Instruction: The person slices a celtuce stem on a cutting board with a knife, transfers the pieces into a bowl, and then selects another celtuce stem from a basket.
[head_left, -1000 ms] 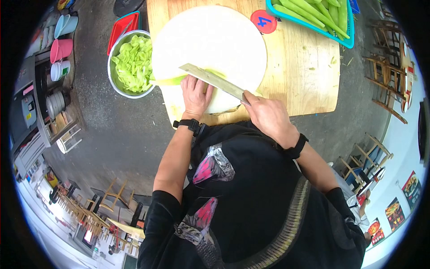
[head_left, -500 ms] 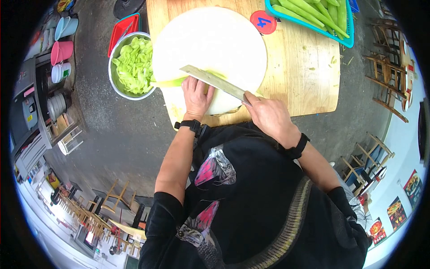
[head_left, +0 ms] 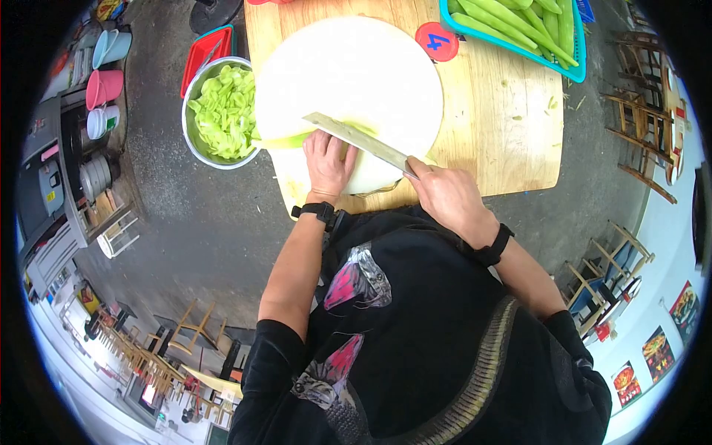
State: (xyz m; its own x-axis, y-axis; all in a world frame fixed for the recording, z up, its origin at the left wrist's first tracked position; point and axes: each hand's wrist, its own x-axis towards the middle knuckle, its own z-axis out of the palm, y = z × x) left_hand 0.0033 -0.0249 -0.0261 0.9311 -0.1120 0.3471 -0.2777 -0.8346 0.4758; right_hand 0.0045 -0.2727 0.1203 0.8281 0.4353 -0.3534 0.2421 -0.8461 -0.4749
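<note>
My right hand is closed around the handle of a kitchen knife. Its broad blade slants up and left over a round white cutting board. Just left of the blade, the curled fingers of my left hand press a long pale-green vegetable against the board. That vegetable's left end reaches past the board's edge toward a metal bowl of pale-green slices. Part of the vegetable lies hidden under the blade and my fingers.
The board lies on a wooden table. A teal basket of long green pods stands at the upper right, beside a red disc marked 4. Behind the bowl is a red tray. Chairs stand at right.
The knife stays over the vegetable, with only a slight shift of the blade. Both hands keep nearly the same place. The whole view has moved a little downward.
</note>
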